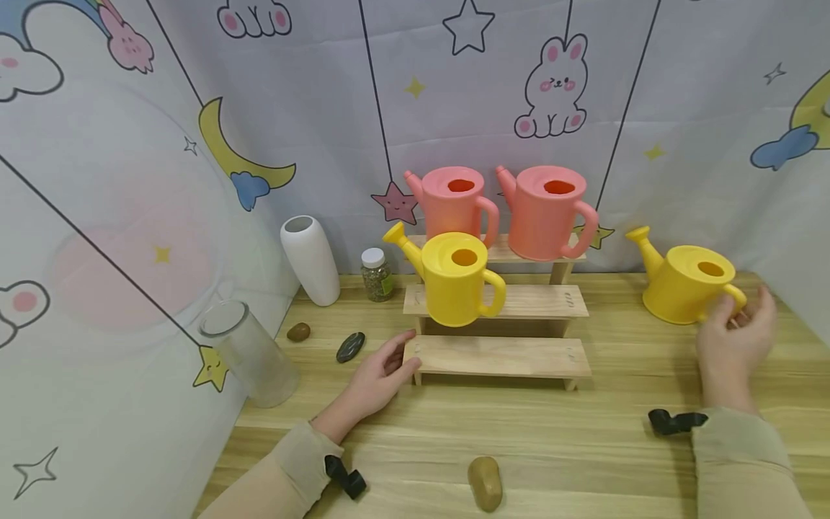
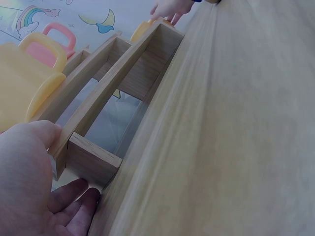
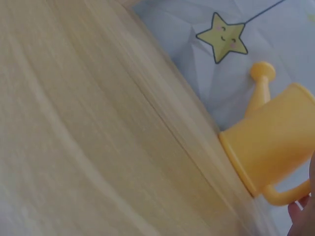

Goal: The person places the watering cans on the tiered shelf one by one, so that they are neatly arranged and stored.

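Observation:
At the right of the table my right hand (image 1: pixel 739 342) grips the handle of a yellow watering can (image 1: pixel 687 285), its spout pointing left and away. The right wrist view shows that watering can (image 3: pixel 275 140) with its base edge by the tabletop and fingertips at its handle. My left hand (image 1: pixel 379 378) holds the left end of a three-step wooden stand (image 1: pixel 496 357); its thumb and fingers straddle the end of the lowest plank (image 2: pixel 93 110). Another yellow watering can (image 1: pixel 454 285) sits on the middle step. Two pink watering cans (image 1: pixel 450 205), (image 1: pixel 547 216) occupy the top step.
Left of the stand are a white vase (image 1: pixel 311 263), a lidded jar (image 1: pixel 377 277), a clear glass vase (image 1: pixel 253 357), a brown stone (image 1: pixel 298 331) and a black stone (image 1: pixel 351 347). A tan stone (image 1: pixel 485 483) lies near the front. Printed cloth (image 1: pixel 311 108) hangs behind.

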Tool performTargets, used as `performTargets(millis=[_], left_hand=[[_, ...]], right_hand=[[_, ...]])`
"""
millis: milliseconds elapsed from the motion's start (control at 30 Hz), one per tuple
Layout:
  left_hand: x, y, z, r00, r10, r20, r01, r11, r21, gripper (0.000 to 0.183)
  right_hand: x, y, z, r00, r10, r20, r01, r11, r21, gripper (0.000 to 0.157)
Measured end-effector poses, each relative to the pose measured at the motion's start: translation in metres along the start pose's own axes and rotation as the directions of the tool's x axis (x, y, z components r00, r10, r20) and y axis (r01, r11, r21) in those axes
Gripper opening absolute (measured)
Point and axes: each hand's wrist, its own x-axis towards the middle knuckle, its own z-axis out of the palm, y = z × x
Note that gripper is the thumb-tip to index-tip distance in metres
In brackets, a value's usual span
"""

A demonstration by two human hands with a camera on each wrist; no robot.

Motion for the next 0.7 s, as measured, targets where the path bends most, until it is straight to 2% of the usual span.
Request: performTargets(millis=[133, 267, 467, 567, 700], left_hand=[[-0.001, 0.003, -0.001, 1.000, -0.007, -0.002, 0.007, 1.000, 0.009, 0.055], [-0.001, 0.004, -0.001, 1.000, -0.014, 0.001, 0.014, 1.000, 0.013, 0.056], [-0.002, 0.007, -0.001, 1.000, -0.023, 0.006, 0.023, 1.000, 0.000, 0.057], [-0.002, 0.005, -0.001, 1.000, -0.019, 0.006, 0.019, 1.000, -0.005, 0.057], [-0.001, 0.003, -0.001, 1.000, -0.016, 0.008, 0.016, 1.000, -0.003, 0.055]], right_hand=[[0.001, 0.006, -0.001, 0.999, -0.029, -0.027, 0.027, 0.998, -0.054, 0.053], [0.004, 0.012, 0.000, 0.996, -0.081, -0.037, 0.078, 0.995, -0.066, 0.043], [0.005, 0.011, 0.002, 0.992, -0.124, -0.011, 0.121, 0.985, -0.119, 0.033], [0.004, 0.006, 0.002, 0.992, -0.122, 0.019, 0.124, 0.979, -0.164, 0.029], [0.004, -0.003, 0.000, 0.993, -0.066, 0.094, 0.086, 0.971, -0.222, 0.028]])
